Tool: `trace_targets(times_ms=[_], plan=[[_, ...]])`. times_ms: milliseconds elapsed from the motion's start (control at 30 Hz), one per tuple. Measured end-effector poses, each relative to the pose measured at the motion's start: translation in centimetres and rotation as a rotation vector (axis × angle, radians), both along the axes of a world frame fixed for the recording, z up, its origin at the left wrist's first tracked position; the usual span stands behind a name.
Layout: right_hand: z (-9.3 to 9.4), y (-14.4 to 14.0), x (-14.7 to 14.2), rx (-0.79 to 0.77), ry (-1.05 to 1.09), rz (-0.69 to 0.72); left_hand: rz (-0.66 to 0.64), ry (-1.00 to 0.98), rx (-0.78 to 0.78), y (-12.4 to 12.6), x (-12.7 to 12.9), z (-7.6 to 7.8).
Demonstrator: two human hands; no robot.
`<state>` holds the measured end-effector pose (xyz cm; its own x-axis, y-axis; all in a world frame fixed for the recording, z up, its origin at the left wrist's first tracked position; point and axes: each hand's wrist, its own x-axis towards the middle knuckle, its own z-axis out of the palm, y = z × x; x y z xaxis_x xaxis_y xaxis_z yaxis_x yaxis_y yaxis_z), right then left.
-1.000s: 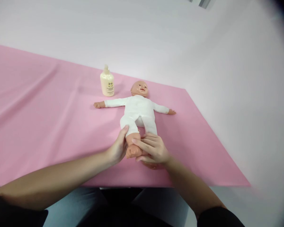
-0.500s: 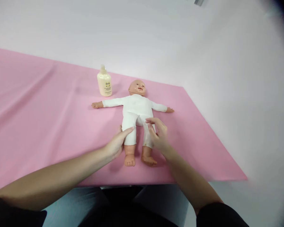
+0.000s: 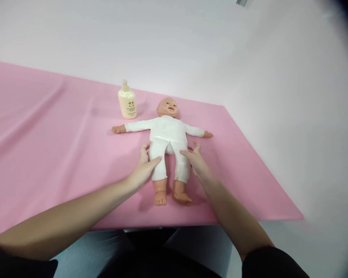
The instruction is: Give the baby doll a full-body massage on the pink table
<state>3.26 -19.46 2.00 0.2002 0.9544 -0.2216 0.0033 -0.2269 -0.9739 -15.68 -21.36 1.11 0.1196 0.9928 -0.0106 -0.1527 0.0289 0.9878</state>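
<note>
A baby doll (image 3: pixel 168 129) with a white cloth body lies on its back, arms spread wide and feet toward me. My left hand (image 3: pixel 144 168) is closed around the doll's leg on the left, thumb across the top of the thigh and fingers at its outer side. On the other leg, my right hand (image 3: pixel 197 160) has its thumb on top of the thigh, with its fingers curling down the outer side. Parts of the fingers are hidden behind the legs.
A pale yellow pump bottle (image 3: pixel 127 103) stands upright beyond the doll's arm on the left. Beneath everything is a pink tablecloth (image 3: pixel 75 154) with some creases at the left. The table's near edge runs just in front of my lap.
My right hand has come down from above the doll's leg and now grips it at the outer side. My left hand stays on its leg, fingers shifted slightly up the thigh.
</note>
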Motion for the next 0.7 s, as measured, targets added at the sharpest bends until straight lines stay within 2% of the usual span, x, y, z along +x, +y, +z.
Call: trace_targets(times_ms=[167,267,433,533,700], plan=[[-0.1,0.0,0.2,-0.036,-0.018,0.041,-0.017,0.452,0.349,0.2,-0.7,-0.1],[-0.1,0.0,0.1,-0.045,-0.011,0.052,-0.054,0.639,0.478,0.1,-0.8,0.1],[0.4,-0.3,-0.2,-0.020,0.048,0.029,-0.112,0.798,0.666,-0.1,-0.8,0.2],[0.5,-0.5,-0.4,0.011,0.088,-0.002,-0.223,0.872,0.759,-0.5,-0.8,0.5],[0.8,-0.8,-0.5,0.020,0.181,-0.031,-0.437,0.886,0.911,-1.4,-0.7,1.4]])
